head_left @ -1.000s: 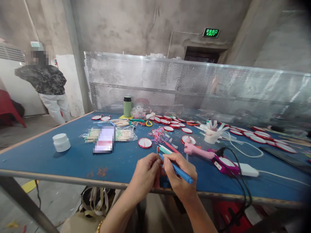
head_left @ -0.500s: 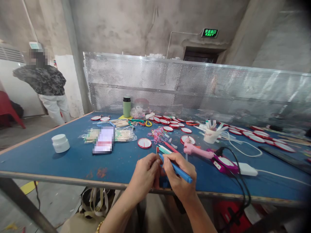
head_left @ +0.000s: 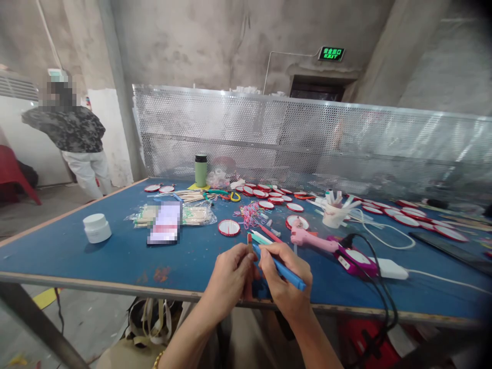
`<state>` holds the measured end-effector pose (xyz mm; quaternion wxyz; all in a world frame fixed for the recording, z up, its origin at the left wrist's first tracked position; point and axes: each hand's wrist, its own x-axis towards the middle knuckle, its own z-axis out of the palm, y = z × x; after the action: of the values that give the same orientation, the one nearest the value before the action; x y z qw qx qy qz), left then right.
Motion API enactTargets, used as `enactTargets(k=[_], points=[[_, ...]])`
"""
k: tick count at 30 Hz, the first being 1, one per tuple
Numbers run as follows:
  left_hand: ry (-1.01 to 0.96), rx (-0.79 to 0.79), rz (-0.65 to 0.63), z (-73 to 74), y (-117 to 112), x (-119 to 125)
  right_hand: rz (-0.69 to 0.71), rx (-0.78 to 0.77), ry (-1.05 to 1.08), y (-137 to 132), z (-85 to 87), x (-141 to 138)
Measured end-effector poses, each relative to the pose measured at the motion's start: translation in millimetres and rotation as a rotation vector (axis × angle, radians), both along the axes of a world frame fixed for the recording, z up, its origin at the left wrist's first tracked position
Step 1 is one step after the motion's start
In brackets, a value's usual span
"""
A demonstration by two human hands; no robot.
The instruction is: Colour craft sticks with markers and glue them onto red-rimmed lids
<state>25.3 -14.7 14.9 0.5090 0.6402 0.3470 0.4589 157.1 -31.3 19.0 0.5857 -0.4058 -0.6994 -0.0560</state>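
My right hand (head_left: 283,279) is closed around a blue pen-like tool (head_left: 282,268), tip pointing up-left toward my left hand. My left hand (head_left: 229,279) is pinched shut on a small thin piece I cannot make out, right at the tool's tip. Both hands hover over the near edge of the blue table (head_left: 115,256). Just beyond them lie a red-rimmed round disc (head_left: 229,227), coloured sticks (head_left: 265,234) and a pink glue gun (head_left: 313,240).
A white jar (head_left: 97,227), a phone (head_left: 165,223), bagged wooden sticks (head_left: 198,214), a green flask (head_left: 200,170), a cup of sticks (head_left: 333,211) and several red-rimmed discs (head_left: 407,219) lie on the table. Cables run from a white adapter (head_left: 392,268). A person (head_left: 73,136) stands far left.
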Motion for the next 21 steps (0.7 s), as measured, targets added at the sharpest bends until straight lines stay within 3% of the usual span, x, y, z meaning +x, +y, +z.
enactTargets(k=[21], points=[[-0.015,-0.024,-0.007,1.3,-1.3,0.7,-0.015,0.017,-0.006,0.2,2.2,-0.8]])
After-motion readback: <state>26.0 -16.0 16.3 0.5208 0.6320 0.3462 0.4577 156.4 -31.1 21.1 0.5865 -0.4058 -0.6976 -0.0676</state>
